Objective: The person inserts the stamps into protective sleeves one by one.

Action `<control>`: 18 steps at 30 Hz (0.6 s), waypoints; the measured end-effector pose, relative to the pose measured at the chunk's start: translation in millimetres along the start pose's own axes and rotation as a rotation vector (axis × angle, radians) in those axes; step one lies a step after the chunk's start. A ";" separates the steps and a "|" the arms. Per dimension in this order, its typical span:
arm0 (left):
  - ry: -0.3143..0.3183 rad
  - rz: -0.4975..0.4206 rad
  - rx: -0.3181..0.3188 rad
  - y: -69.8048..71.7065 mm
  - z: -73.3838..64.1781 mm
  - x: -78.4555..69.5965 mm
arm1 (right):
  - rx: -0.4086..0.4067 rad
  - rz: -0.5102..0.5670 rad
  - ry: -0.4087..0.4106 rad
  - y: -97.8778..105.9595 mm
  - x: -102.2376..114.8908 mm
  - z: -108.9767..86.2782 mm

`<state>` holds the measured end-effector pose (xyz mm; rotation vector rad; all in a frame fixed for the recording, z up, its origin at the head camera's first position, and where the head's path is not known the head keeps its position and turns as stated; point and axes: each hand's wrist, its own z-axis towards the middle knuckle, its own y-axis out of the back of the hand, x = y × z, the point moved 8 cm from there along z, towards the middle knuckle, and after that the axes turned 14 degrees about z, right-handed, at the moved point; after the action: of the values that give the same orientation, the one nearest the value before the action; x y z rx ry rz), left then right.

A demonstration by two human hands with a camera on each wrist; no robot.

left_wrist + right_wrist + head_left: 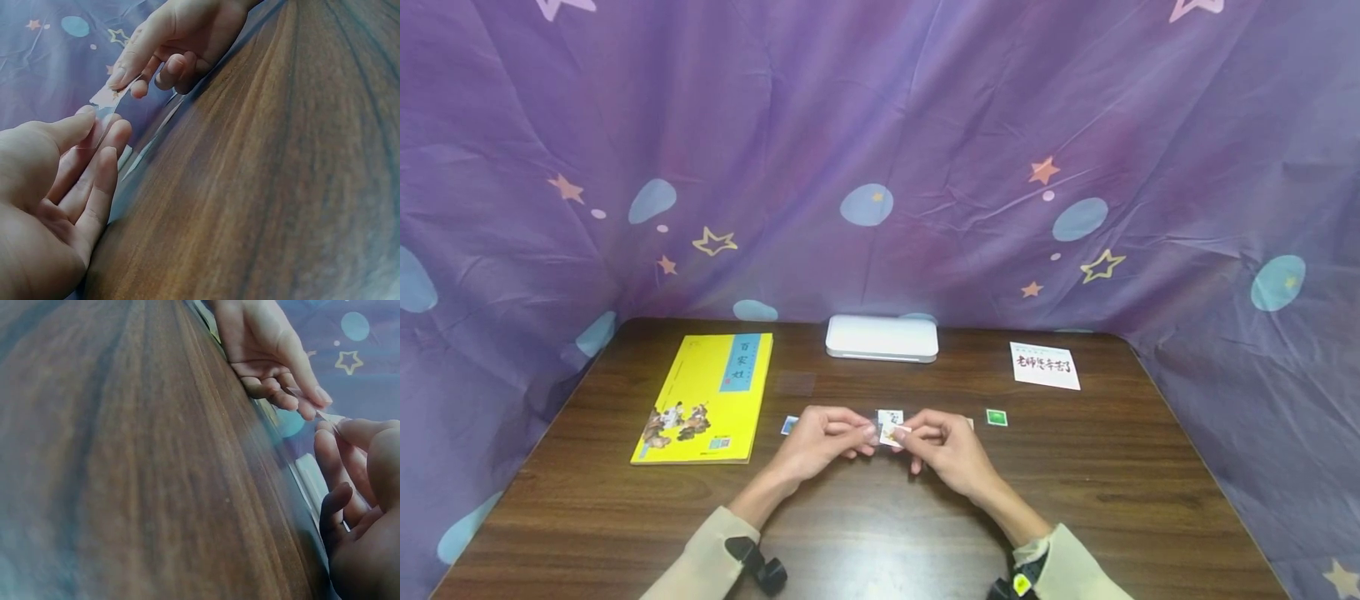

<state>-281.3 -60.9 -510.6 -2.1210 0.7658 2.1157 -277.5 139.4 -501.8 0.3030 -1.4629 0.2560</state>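
Over the middle of the table my two hands meet at a small white stamp-like paper [891,434] with an orange print. My right hand [951,450] pinches this paper between thumb and fingers. My left hand [822,440] pinches a small clear plastic piece [105,122], seen in the left wrist view touching or overlapping the paper's edge; whether the paper is inside it I cannot tell. A blue stamp [789,425] lies beside the left hand, partly covered. A green stamp [997,417] lies beyond the right hand, near another piece mostly hidden by that hand.
A yellow book [707,400] lies at the left of the wooden table [865,533]. A white flat case [882,337] stands at the back edge. A white card with handwriting [1045,366] lies at the right, and a faint clear sheet [795,383] near the book.
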 end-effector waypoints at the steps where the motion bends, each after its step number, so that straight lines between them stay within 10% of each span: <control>1: -0.001 0.003 0.001 -0.1 0.0 -0.1 | 0.001 0.000 0.002 0.0 -0.1 0.0; 18: -0.019 0.037 0.015 -1.8 -0.3 -1.1 | 0.025 -0.030 -0.052 -0.8 -6.7 -0.3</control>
<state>-280.4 -59.1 -510.1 -2.0925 0.8222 2.1383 -277.5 138.8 -508.5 0.3538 -1.5059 0.2447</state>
